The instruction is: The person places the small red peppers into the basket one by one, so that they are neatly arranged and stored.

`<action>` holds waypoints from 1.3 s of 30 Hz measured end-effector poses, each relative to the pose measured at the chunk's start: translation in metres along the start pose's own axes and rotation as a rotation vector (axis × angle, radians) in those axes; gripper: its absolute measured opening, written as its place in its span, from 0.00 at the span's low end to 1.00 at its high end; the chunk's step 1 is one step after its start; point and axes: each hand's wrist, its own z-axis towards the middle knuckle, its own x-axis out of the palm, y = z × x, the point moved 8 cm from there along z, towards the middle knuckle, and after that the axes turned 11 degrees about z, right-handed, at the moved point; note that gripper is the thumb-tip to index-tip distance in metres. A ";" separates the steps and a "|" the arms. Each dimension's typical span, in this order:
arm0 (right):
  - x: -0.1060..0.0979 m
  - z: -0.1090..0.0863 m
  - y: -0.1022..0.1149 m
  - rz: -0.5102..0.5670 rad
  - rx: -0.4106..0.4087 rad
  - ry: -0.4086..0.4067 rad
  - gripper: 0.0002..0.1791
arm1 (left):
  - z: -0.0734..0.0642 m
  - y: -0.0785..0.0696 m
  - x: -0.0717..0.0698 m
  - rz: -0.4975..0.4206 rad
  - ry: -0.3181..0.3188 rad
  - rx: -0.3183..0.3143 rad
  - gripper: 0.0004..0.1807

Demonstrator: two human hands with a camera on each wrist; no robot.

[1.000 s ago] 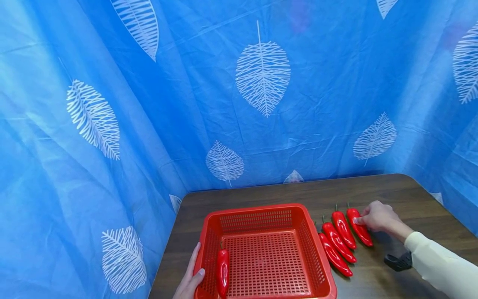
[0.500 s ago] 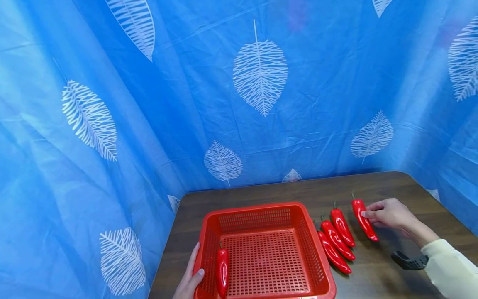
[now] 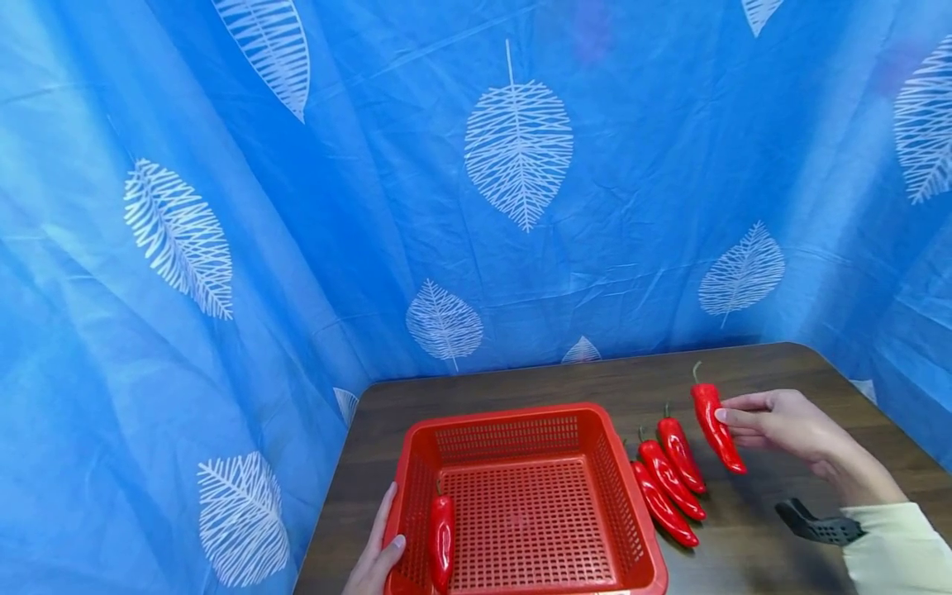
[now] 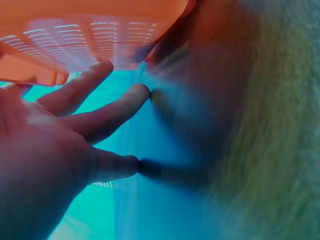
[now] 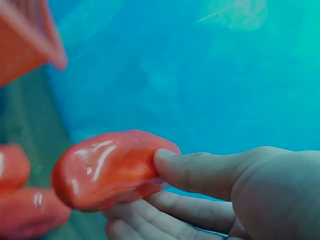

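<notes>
A glossy red chili pepper (image 3: 716, 426) with a green stem is raised off the table at the right. My right hand (image 3: 792, 430) pinches it between thumb and fingers, which the right wrist view shows close up. Several more red chili peppers (image 3: 680, 454) lie side by side to its left, along the basket's right wall. One chili pepper (image 3: 442, 541) lies inside the red plastic basket (image 3: 513, 411) near its left wall. My left hand (image 3: 375, 549) rests against that side, thumb at the rim. In the left wrist view its fingers (image 4: 107, 115) are straight and spread below the rim.
A dark wood table (image 3: 476, 395) carries everything. Behind and at both sides hangs a blue curtain (image 3: 357, 207) with white leaf prints. A black strap (image 3: 818, 525) shows below my right wrist, beside the pale sleeve (image 3: 900, 549).
My right hand has lifted the rightmost chili pepper off the table and drawn it slightly away from the row. The left hand and basket stay in place.
</notes>
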 end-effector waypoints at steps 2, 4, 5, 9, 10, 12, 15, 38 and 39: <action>0.008 -0.006 0.010 0.017 -0.029 0.012 0.37 | 0.000 0.000 0.000 0.010 -0.003 0.005 0.47; 0.017 -0.011 0.019 0.021 -0.064 0.025 0.37 | 0.000 0.000 -0.001 0.016 -0.003 0.012 0.48; 0.022 -0.014 0.024 0.025 -0.077 0.029 0.37 | 0.000 0.000 0.000 0.018 -0.003 0.016 0.48; 0.042 -0.023 0.040 0.045 -0.133 0.037 0.35 | 0.000 -0.001 0.000 0.032 0.000 0.031 0.48; 0.047 -0.025 0.044 0.052 -0.140 0.037 0.35 | -0.001 -0.001 0.000 0.031 0.000 0.030 0.48; 0.057 -0.028 0.051 0.063 -0.149 0.039 0.35 | -0.001 -0.001 0.000 0.033 -0.003 0.026 0.49; 0.075 -0.031 0.059 0.088 -0.145 0.051 0.35 | -0.001 -0.001 0.000 0.034 -0.008 0.017 0.49; 0.201 -0.016 0.140 0.302 -0.244 0.179 0.27 | -0.003 -0.001 0.001 0.002 -0.023 -0.018 0.47; 0.207 -0.015 0.142 0.303 -0.244 0.191 0.27 | -0.003 -0.001 0.001 0.001 -0.023 -0.018 0.47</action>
